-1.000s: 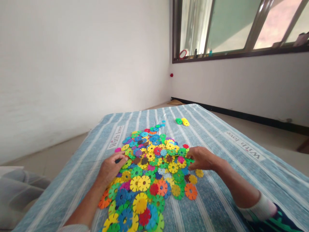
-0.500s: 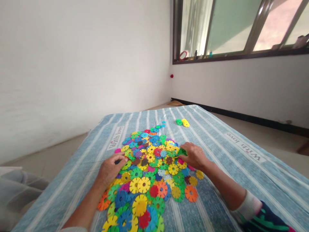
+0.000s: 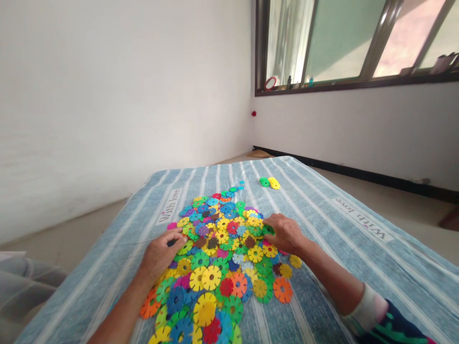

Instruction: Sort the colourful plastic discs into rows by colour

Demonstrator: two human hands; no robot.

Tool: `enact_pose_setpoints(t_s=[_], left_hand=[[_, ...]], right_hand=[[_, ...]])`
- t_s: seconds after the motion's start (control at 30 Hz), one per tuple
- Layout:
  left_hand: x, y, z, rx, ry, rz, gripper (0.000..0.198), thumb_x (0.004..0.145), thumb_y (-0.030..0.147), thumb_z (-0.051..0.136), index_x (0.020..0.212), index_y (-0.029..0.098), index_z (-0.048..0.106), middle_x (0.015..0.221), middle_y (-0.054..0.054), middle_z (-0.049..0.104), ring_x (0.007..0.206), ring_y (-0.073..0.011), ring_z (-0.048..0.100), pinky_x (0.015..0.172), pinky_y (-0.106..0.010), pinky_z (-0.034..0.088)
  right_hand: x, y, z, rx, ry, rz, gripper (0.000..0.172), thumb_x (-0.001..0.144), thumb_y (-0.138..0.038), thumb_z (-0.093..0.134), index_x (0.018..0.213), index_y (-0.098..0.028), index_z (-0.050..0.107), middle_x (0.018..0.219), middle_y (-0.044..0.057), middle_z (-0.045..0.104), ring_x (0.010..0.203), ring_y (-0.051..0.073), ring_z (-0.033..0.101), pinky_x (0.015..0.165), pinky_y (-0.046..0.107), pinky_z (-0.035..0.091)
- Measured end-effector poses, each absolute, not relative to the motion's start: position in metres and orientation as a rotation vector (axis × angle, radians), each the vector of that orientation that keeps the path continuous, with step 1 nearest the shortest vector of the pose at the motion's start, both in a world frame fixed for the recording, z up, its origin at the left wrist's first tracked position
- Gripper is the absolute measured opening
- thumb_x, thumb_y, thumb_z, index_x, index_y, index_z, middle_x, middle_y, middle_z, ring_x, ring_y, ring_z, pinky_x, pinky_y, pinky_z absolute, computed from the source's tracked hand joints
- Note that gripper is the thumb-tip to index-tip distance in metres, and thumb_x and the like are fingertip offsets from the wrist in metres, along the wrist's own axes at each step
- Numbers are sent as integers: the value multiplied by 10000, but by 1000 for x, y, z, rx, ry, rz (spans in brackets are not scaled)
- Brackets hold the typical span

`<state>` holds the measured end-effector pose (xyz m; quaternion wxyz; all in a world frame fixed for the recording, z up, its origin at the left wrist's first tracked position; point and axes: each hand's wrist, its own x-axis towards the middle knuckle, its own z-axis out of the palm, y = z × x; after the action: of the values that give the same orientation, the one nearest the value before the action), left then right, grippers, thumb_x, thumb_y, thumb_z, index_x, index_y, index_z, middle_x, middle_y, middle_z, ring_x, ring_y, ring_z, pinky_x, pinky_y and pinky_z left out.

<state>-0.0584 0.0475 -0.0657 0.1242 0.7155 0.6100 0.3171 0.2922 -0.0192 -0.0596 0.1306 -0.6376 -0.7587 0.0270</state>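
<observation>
A wide heap of flat, notched plastic discs (image 3: 218,258) in many colours lies on a blue striped mattress (image 3: 333,248). My left hand (image 3: 159,253) rests on the heap's left edge with its fingers curled over a dark disc. My right hand (image 3: 285,233) sits at the heap's right edge, fingers pinched on a green disc (image 3: 268,230). An orange disc (image 3: 282,289) lies at the near right rim of the heap.
A green disc and a yellow disc (image 3: 269,182) lie apart near the far end of the mattress. White walls meet at the far corner, with a window sill (image 3: 322,86) holding small items. Bare floor (image 3: 412,205) surrounds the mattress.
My right hand has drawn left and a little farther in along the heap's right edge, and closed on the green disc. My left hand has hardly moved.
</observation>
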Motion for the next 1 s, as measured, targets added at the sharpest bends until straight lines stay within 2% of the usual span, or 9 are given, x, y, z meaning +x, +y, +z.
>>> enact_pose_setpoints(t_s=[0.23, 0.4, 0.53, 0.73, 1.0], left_hand=[[-61, 51, -67, 2117, 1789, 934, 340, 652, 555, 548, 617, 249, 693, 1086, -42, 737, 1035, -278, 662, 949, -333, 483], [-62, 51, -67, 2127, 1800, 923, 333, 668, 538, 534, 608, 251, 691, 1060, -40, 744, 1006, -288, 676, 906, -332, 512], [-63, 51, -68, 2110, 1810, 896, 347, 678, 544, 522, 611, 249, 692, 1097, -51, 731, 1035, -298, 664, 931, -356, 501], [-67, 51, -70, 2078, 1853, 881, 341, 660, 548, 522, 625, 263, 706, 1085, -41, 733, 1016, -297, 671, 950, -363, 494], [-72, 52, -76, 2065, 1881, 865, 347, 662, 568, 534, 605, 270, 701, 1093, -41, 730, 1038, -288, 663, 921, -338, 512]], right_hand=[[297, -17, -63, -1768, -2114, 43, 372, 771, -264, 561, 1132, -212, 633, 1004, 65, 667, 973, 215, 592, 771, 269, 402], [311, -1, -65, -1775, -1978, -75, 325, 795, -259, 545, 1102, -206, 637, 950, 59, 665, 933, 204, 594, 775, 268, 409], [325, 30, -65, -1855, -1930, -146, 314, 808, -264, 543, 1104, -214, 633, 1012, 60, 661, 999, 213, 579, 798, 279, 418], [338, 95, -63, -1893, -1888, -228, 433, 822, -255, 534, 1249, -187, 544, 1168, 106, 631, 1081, 258, 539, 852, 326, 409], [342, 158, -72, -1917, -1928, -299, 521, 816, -215, 543, 1327, -155, 458, 1147, 125, 643, 1076, 268, 526, 882, 344, 361]])
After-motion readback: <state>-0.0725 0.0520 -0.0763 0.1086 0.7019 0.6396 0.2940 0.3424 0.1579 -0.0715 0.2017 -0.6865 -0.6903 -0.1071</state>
